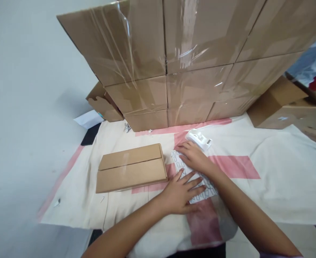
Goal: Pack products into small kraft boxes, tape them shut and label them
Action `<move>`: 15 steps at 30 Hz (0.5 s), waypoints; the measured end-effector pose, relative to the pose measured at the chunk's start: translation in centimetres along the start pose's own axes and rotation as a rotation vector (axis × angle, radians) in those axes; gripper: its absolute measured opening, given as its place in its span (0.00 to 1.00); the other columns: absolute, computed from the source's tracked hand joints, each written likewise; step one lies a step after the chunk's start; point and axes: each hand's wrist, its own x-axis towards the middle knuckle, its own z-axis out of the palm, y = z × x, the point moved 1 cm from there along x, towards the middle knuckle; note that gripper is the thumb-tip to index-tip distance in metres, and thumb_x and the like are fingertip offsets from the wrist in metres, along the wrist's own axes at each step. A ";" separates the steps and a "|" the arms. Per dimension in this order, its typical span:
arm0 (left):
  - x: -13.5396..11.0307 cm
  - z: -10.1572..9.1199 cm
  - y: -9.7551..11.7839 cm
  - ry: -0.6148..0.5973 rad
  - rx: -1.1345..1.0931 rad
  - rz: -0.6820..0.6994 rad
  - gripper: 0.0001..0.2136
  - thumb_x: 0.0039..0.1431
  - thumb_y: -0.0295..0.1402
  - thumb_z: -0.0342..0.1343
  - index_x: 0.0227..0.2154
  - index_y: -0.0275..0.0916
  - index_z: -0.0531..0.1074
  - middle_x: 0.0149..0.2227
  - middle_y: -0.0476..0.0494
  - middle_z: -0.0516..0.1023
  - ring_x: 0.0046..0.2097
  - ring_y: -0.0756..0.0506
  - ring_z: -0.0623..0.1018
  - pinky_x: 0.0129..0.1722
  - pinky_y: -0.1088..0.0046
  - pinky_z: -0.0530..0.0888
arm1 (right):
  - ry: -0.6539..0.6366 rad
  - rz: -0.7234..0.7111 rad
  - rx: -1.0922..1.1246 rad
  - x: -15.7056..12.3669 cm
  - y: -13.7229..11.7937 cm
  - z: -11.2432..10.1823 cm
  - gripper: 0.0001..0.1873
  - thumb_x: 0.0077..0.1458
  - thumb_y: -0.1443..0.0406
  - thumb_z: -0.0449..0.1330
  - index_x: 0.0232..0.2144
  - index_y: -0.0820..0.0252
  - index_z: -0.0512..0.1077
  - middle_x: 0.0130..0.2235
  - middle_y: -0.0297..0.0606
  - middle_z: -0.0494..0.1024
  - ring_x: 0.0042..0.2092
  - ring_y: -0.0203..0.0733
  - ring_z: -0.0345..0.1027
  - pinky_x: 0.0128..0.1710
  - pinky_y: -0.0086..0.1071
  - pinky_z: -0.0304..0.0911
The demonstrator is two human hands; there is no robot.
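Note:
A white sheet printed with small rectangles [177, 160] lies on a cream cloth with pink stripes [267, 179]. My left hand [180, 191] rests flat on the sheet's near end, fingers spread. My right hand [194, 156] lies on its far end, fingers bent down onto the paper; I cannot see anything held in it. A flat closed cardboard box [131, 171] sits just left of the sheet. A white tape dispenser [199, 139] stands right behind my right hand.
A wall of stacked cardboard boxes wrapped in clear film [179, 61] rises at the back. An open carton [283, 104] stands at the right, folded cardboard [104, 102] and a white paper [89, 119] at the left. Grey floor lies left of the cloth.

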 end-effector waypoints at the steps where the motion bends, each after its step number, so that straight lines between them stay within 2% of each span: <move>1: 0.1 -0.2 0.1 -0.003 -0.020 0.005 0.32 0.70 0.54 0.43 0.71 0.47 0.54 0.72 0.42 0.60 0.74 0.35 0.55 0.71 0.41 0.49 | -0.012 -0.009 -0.015 0.0 -0.3 0.3 0.19 0.64 0.69 0.55 0.55 0.61 0.75 0.56 0.48 0.75 0.58 0.52 0.63 0.59 0.48 0.60; 5: 0.3 -0.4 0.3 -0.001 -0.077 0.051 0.31 0.70 0.54 0.43 0.69 0.45 0.59 0.69 0.42 0.65 0.71 0.36 0.60 0.72 0.44 0.49 | -0.043 0.029 -0.076 0.3 -1.6 1.3 0.19 0.64 0.63 0.61 0.57 0.59 0.73 0.56 0.49 0.74 0.57 0.54 0.62 0.58 0.49 0.58; 9: 0.6 1.8 -0.4 0.049 0.016 0.093 0.32 0.67 0.55 0.48 0.69 0.49 0.58 0.67 0.46 0.70 0.68 0.37 0.67 0.71 0.45 0.58 | 0.009 0.111 -0.061 0.2 -1.9 2.1 0.20 0.62 0.64 0.63 0.55 0.61 0.72 0.52 0.47 0.76 0.53 0.52 0.65 0.54 0.44 0.60; 10: 1.1 2.4 -0.8 0.065 0.063 0.128 0.29 0.68 0.52 0.49 0.68 0.51 0.61 0.64 0.47 0.73 0.66 0.37 0.70 0.68 0.48 0.63 | 0.020 0.117 -0.044 0.1 -1.8 2.2 0.18 0.62 0.64 0.63 0.54 0.61 0.72 0.51 0.45 0.77 0.52 0.50 0.66 0.53 0.43 0.60; 11: 1.6 2.9 -1.2 0.072 0.112 0.135 0.22 0.69 0.46 0.51 0.64 0.57 0.66 0.60 0.51 0.78 0.61 0.40 0.75 0.65 0.52 0.70 | 0.030 0.128 -0.032 0.1 -1.5 2.4 0.16 0.62 0.64 0.63 0.51 0.61 0.73 0.50 0.43 0.77 0.51 0.49 0.67 0.52 0.41 0.61; 12: 2.2 3.2 -1.5 0.055 0.148 0.142 0.18 0.68 0.43 0.52 0.59 0.64 0.70 0.56 0.53 0.81 0.57 0.41 0.78 0.60 0.56 0.75 | 0.032 0.136 -0.031 0.1 -1.3 2.6 0.13 0.61 0.63 0.63 0.48 0.61 0.73 0.48 0.42 0.77 0.50 0.48 0.67 0.51 0.40 0.61; 13: 2.8 3.2 -1.8 0.034 0.172 0.168 0.15 0.68 0.42 0.53 0.55 0.66 0.73 0.54 0.53 0.81 0.55 0.42 0.79 0.56 0.59 0.77 | 0.031 0.145 -0.037 0.1 -1.0 2.9 0.11 0.61 0.62 0.64 0.45 0.60 0.74 0.47 0.41 0.78 0.49 0.47 0.68 0.49 0.39 0.61; 15: 3.3 2.6 -1.8 0.005 0.202 0.227 0.11 0.68 0.43 0.55 0.51 0.61 0.75 0.56 0.47 0.78 0.54 0.43 0.78 0.52 0.61 0.79 | 0.036 0.156 -0.058 0.2 -0.7 3.3 0.09 0.61 0.61 0.64 0.41 0.59 0.74 0.46 0.40 0.78 0.48 0.47 0.68 0.48 0.39 0.61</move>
